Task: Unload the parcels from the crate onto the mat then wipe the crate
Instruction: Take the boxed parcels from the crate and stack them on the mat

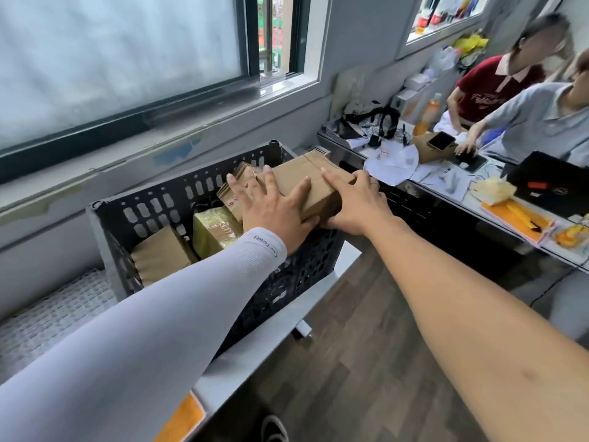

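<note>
Parcels sit in a black perforated crate (pixel 153 212) on a light grey table (pixel 280 330) under the window. At the far left, a white woven mat (pixel 47 317) lies on a lower surface beside the crate. Inside the crate, left to right: a brown paper-wrapped parcel (pixel 161 256) leaning at the near-left corner, a yellow-green wrapped parcel (pixel 212 229) beside it, and a stack of flat cardboard pieces (pixel 237 183) against the far wall. A large cardboard box (pixel 310 177) is at the crate's right end, raised above the rim. The left hand (pixel 271 202), its arm in a white sleeve (pixel 159 314), lies spread on the box's top, thumb hooked over the near edge. The right hand (pixel 353 199) clasps the box's right near corner, fingers on top, thumb beneath. Both hands grip the box. An orange cloth (pixel 185 419) shows at the table's near edge. To the right, a cluttered desk (pixel 430 183) holds papers; two seated persons are behind it.
</note>
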`<act>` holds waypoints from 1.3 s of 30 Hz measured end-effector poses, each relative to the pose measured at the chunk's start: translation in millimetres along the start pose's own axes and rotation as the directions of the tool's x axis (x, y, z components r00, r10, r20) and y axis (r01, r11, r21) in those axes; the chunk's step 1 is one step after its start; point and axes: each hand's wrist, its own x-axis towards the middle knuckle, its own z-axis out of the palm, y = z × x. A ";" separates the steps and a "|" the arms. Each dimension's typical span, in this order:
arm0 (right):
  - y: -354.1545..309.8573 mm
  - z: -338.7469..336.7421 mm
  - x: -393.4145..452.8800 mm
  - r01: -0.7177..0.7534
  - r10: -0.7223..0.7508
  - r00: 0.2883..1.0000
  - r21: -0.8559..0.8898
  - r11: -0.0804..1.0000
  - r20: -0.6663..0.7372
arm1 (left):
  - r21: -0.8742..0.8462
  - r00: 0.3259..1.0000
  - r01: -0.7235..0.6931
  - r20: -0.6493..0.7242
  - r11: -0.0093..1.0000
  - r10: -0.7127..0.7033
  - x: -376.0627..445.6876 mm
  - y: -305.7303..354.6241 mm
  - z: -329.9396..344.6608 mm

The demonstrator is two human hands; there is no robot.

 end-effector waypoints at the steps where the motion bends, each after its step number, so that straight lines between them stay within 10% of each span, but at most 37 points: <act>1: 0.1 0.9 0.1 0.000 0.000 1.000 0.007 1.000 -0.026 | -0.004 1.000 -0.013 -0.010 1.000 0.013 -0.9 -1.2 1.9; 26: -25.8 18.2 -2.9 0.149 -0.181 0.950 -0.137 0.979 -0.255 | -0.027 0.997 0.044 -0.055 0.999 -0.046 -14.1 -60.0 10.2; 39: -155.2 30.5 -44.1 0.361 -0.359 0.895 -0.043 0.932 -0.266 | -0.018 0.971 0.165 -0.174 0.986 -0.165 -78.6 -181.6 -7.2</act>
